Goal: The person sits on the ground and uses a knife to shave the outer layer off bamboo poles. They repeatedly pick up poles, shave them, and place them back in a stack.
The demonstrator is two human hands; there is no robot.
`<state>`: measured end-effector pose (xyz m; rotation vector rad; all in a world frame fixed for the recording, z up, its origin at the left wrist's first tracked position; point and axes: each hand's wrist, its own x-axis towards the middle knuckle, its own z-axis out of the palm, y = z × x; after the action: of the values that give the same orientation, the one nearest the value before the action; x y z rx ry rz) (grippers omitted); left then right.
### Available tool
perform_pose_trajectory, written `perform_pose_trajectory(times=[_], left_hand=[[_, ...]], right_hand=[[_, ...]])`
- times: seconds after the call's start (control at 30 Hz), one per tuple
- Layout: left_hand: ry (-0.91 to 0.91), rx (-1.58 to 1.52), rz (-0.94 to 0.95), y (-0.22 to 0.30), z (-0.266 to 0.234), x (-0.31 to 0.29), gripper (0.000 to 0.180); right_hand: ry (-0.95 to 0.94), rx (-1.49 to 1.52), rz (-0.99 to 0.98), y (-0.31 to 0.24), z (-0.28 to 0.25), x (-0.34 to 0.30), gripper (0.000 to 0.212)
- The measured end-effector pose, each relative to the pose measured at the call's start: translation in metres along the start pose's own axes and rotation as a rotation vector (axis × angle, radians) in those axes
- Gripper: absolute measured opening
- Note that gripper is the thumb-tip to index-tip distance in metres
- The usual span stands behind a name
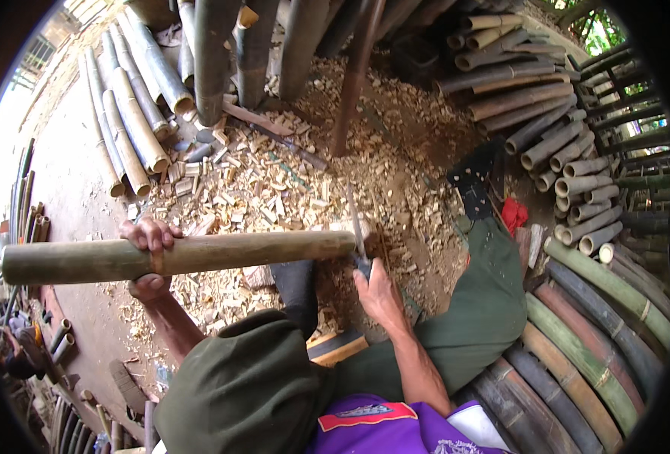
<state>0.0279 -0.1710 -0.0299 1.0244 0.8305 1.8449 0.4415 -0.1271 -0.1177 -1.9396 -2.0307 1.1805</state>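
Note:
A thick bamboo pole [252, 252] lies crosswise in front of me, its left end sticking out well past my left hand. My left hand [152, 236] wraps round it, fingers over the top and thumb beneath. At the pole's right end, my right hand [381, 290] grips the dark handle of a knife [356, 219]. The knife's long narrow blade points away from me and crosses right at the pole's cut end; whether it touches the bamboo I cannot tell. Pale wood chips [274, 193] cover the ground beneath.
Cut bamboo lengths [134, 121] lie at the far left. More cut bamboo is piled at the right [569, 159] and near right [577, 348]. Upright bamboo poles [255, 57] and a thin brown post [354, 83] stand ahead. A red cloth [513, 214] lies beyond my right knee.

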Motion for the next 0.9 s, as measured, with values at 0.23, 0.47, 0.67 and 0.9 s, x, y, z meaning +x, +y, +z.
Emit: perform_pose_trajectory(times=[0.23, 0.47, 0.67, 0.9], left_hand=[[-0.374, -0.091, 0.094, -0.002, -0.012, 0.001, 0.059], [-0.028, -0.107, -0.09, -0.017, -0.001, -0.008, 0.098], [0.356, -0.4, -0.193, -0.076, -0.026, -0.02, 0.061], [0.327, -0.387, -0.22, -0.06, -0.003, -0.015, 0.055]], right_hand=[[0.231, 0.161, -0.201, -0.039, -0.033, -0.021, 0.029], [-0.07, -0.006, 0.123, 0.012, -0.008, -0.009, 0.041], [0.24, 0.014, 0.152, 0.079, 0.012, 0.015, 0.054], [0.353, 0.186, -0.132, 0.031, -0.054, 0.006, 0.08]])
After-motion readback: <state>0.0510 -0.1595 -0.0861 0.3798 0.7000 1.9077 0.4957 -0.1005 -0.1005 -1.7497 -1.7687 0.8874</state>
